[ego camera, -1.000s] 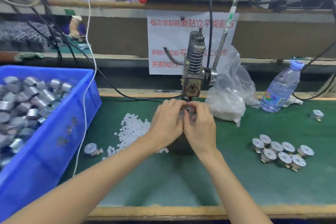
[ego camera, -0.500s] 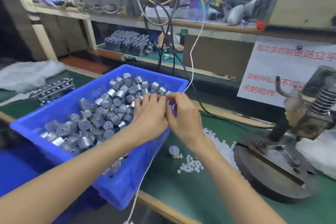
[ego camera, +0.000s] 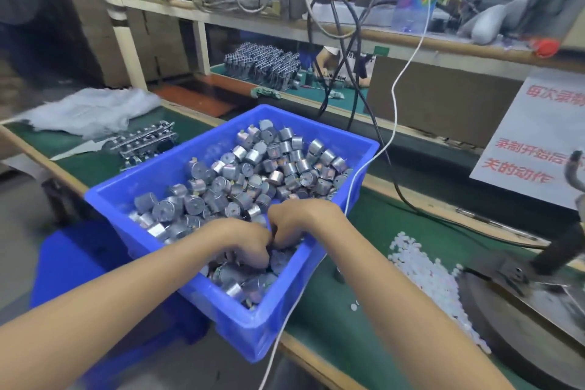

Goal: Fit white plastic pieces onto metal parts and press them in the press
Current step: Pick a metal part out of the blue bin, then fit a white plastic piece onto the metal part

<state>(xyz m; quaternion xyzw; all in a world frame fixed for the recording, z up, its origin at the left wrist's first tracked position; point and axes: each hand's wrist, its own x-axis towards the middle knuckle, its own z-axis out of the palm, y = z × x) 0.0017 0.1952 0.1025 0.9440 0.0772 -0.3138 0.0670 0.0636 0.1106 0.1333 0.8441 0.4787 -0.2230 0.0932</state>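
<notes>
Both down in the heap now! The left grip [ego camera: 250, 242] and right grip [ego camera: 299, 222] sit knuckle to knuckle, fingers curled downward into the metal parts [ego camera: 240, 180]. The tips are buried, so I cannot tell whether either has closed on one.

A second ago this pair was pinched together under the press. Half a second ago it was over the parts, and now it is dug in at the near corner of the blue bin [ego camera: 253, 332]. That reads as one press cycle finished and a fresh pick begun.

The bin is heaped with parts, its near corner poking past the worktop [ego camera: 326, 332] edge. Out to the right, the white plastic pieces [ego camera: 418, 263] lie in a loose pile just beside the press [ego camera: 522, 326] base. By my judgement that is the next stop once a part comes up.
</notes>
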